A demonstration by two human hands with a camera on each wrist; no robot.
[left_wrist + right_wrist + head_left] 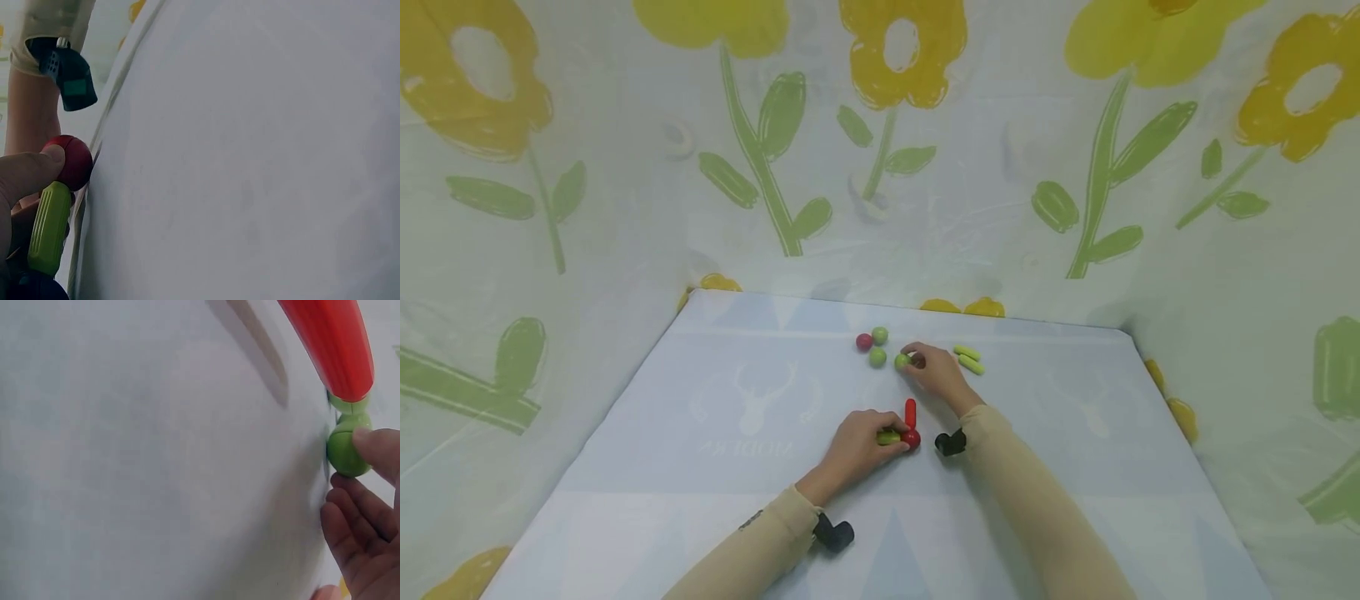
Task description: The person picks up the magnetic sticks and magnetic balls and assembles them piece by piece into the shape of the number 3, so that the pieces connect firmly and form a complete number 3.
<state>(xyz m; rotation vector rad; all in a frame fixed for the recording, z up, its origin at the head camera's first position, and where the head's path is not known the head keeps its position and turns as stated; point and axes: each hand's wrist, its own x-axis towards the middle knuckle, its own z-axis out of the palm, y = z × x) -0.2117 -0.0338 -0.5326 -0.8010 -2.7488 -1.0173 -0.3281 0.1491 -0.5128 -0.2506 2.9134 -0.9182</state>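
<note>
The left hand [859, 442] gripped a green rod [887, 437], thumb on the red ball [912, 440] at its end; a red rod [911, 413] stuck out from that ball. The right hand [936, 371] pinched a green ball [902, 362], thumb against fingers (whether it touched the table [760, 333] was unclear). A slack pinch might have let it roll into the loose balls beyond; a knock from the right forearm could have twisted the red rod free. Counted: three green balls, two loose [880, 335] [877, 357]; two red, one loose [864, 342]; three green rods, two lying loose [967, 352] [971, 364]; one red rod.
</note>
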